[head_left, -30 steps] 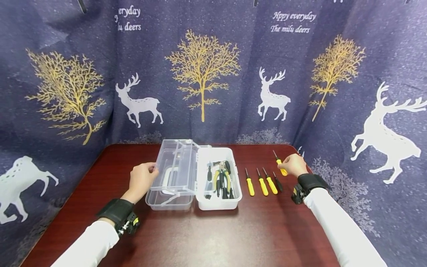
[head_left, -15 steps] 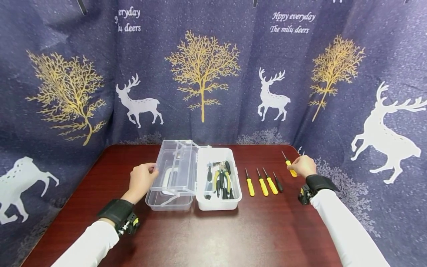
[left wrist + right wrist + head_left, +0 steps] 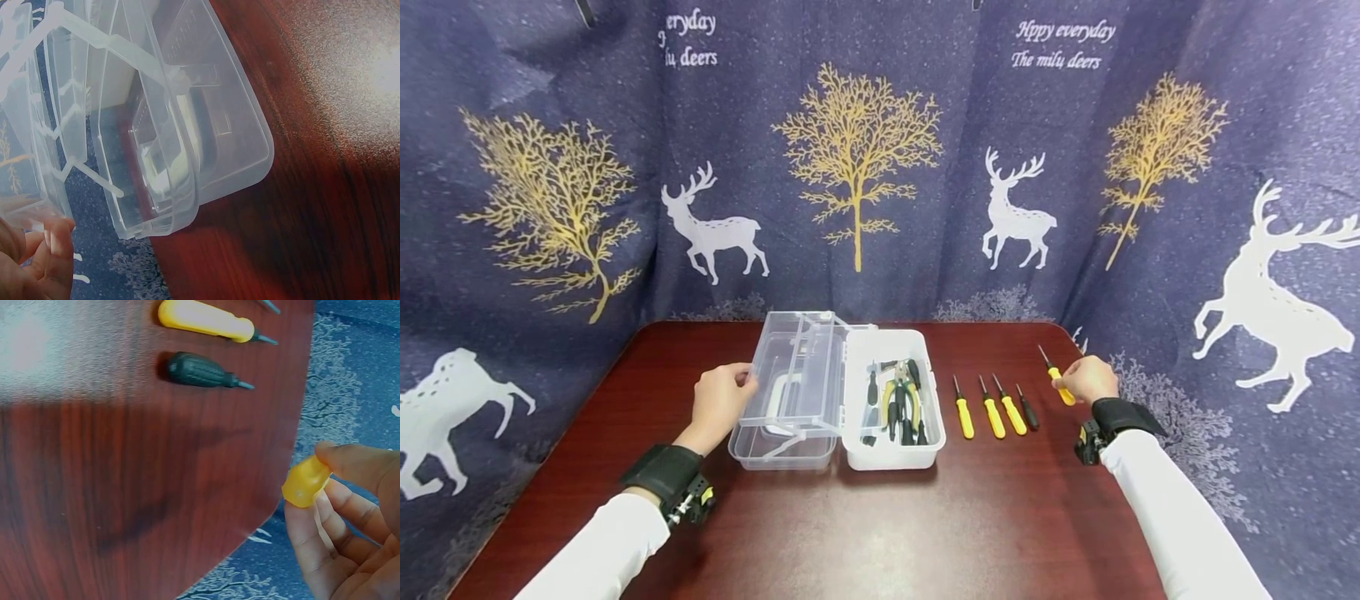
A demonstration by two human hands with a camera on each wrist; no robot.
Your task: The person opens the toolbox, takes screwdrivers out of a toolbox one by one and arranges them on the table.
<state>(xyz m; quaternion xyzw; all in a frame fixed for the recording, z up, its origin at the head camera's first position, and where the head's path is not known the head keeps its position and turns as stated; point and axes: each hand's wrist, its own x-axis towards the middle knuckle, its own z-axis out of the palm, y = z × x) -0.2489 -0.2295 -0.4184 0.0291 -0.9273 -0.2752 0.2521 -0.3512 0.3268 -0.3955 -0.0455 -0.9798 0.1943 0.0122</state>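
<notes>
In the head view a plastic toolbox stands open. Its white base (image 3: 891, 460) holds pliers (image 3: 912, 406) and several dark-handled tools, and its clear tray section (image 3: 797, 371) folds out to the left. The thumb and fingers of my left hand (image 3: 718, 406) pinch the left edge of that clear section. At the table's right side, my right hand (image 3: 1090, 379) pinches a yellow-handled screwdriver (image 3: 1055, 374), its shaft pointing away. The right wrist view catches its yellow handle end (image 3: 305, 484) between thumb and fingers, held above the table.
Three yellow screwdrivers (image 3: 964, 419) and a black-handled screwdriver (image 3: 1029, 413) lie in a row between the toolbox and my right hand. The dark red table (image 3: 880, 533) ends at a patterned blue curtain (image 3: 910, 283).
My right hand has moved to the right and a little nearer, carrying the yellow screwdriver away from the row. My left hand keeps its hold on the clear section.
</notes>
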